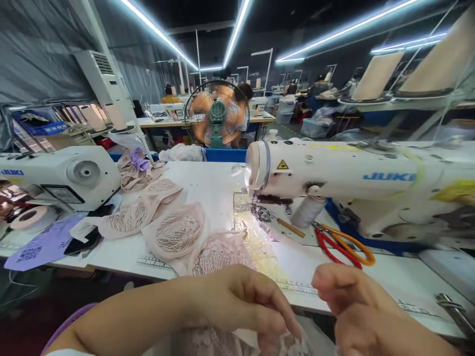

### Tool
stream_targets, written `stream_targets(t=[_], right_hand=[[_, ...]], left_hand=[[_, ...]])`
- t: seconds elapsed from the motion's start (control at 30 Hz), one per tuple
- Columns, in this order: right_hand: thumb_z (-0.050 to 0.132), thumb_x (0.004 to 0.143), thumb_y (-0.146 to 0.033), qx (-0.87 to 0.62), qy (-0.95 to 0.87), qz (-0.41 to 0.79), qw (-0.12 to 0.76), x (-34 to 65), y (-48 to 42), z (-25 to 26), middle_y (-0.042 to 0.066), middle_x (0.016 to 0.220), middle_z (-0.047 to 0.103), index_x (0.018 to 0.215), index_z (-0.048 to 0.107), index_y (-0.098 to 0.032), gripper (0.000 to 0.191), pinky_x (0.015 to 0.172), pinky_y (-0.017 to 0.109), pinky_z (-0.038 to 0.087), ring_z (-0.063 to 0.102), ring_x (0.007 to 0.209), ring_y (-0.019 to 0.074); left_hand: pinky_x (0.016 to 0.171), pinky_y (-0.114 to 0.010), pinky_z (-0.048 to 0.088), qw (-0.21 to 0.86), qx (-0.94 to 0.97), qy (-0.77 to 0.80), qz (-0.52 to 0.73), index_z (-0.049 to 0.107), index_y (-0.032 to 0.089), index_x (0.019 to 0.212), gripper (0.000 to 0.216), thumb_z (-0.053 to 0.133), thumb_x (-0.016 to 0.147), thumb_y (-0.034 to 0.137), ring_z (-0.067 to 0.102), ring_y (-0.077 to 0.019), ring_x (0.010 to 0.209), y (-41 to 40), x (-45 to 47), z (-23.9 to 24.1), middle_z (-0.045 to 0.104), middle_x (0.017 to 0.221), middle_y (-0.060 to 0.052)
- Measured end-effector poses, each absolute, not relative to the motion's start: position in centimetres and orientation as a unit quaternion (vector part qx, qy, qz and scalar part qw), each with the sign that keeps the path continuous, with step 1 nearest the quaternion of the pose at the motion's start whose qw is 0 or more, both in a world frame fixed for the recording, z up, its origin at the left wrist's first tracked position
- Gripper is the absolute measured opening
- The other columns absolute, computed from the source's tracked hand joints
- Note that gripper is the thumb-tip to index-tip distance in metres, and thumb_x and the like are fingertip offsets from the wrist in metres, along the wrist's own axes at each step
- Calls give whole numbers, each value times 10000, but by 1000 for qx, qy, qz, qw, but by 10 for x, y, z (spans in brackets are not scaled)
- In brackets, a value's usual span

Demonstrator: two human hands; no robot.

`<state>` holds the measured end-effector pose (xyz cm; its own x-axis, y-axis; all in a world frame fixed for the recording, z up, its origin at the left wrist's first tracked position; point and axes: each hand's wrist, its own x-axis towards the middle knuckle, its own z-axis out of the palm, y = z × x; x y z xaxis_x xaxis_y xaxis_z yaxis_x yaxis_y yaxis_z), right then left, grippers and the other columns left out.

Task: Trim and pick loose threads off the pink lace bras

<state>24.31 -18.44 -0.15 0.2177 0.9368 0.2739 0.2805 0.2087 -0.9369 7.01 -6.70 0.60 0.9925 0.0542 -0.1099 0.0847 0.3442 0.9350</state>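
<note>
My left hand (247,301) reaches across the table's front edge, its fingers bent down and closed on a pale pink lace bra piece (213,342) low in the view. The fingers partly cover the held edge. To its right, my right hand (358,309) is raised with loosely curled fingers apart, and nothing shows in it. Joined lace bra cups (180,230) trail over the white table (208,185) towards the sewing machine (297,165). One lace cup (220,252) lies just beyond my left wrist, beside the yellowish strip under the needle area.
Red-handled scissors (330,247) and an orange-handled pair (356,242) lie beyond my right hand. A grey thread spool (308,211) stands by the machine. Left are a second sewing machine (77,175), a tape roll (33,217) and purple paper (44,244). A fan (217,111) stands behind.
</note>
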Motion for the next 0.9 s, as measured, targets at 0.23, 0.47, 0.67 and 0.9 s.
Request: stream_targets(t=[0.23, 0.47, 0.67, 0.9], right_hand=[[574, 714, -286, -507, -488, 412, 579, 209, -124, 28, 56, 696, 513, 524, 521, -225, 206, 781, 371, 372, 393, 1111, 291], [578, 733, -238, -554, -605, 274, 502, 187, -75, 44, 44, 1199, 457, 591, 586, -209, 146, 923, 393, 269, 319, 1197, 257], [621, 729, -300, -513, -465, 395, 603, 181, -59, 35, 36, 1062, 584, 632, 596, -208, 137, 716, 289, 367, 454, 1042, 226], [706, 658, -316, -415, -261, 551, 676, 188, -60, 9, -7, 618, 589, 582, 564, -209, 193, 595, 194, 435, 570, 875, 181]], left_hand=[[595, -229, 418, 771, 585, 183, 174, 635, 146, 818, 222, 623, 738, 352, 508, -85, 543, -26, 31, 9, 564, 584, 9], [903, -359, 374, 818, 498, 100, 270, 622, 148, 956, 237, 605, 735, 232, 581, -186, 924, -4, 42, 9, 650, 876, -74], [599, -283, 460, 888, 411, 97, 183, 575, 116, 699, 177, 567, 783, 272, 441, -63, 422, 3, 34, 1, 338, 443, 74], [410, -175, 231, 841, 494, 179, 127, 522, 128, 647, 229, 600, 761, 310, 196, -14, 372, 36, 14, -12, 331, 457, 79]])
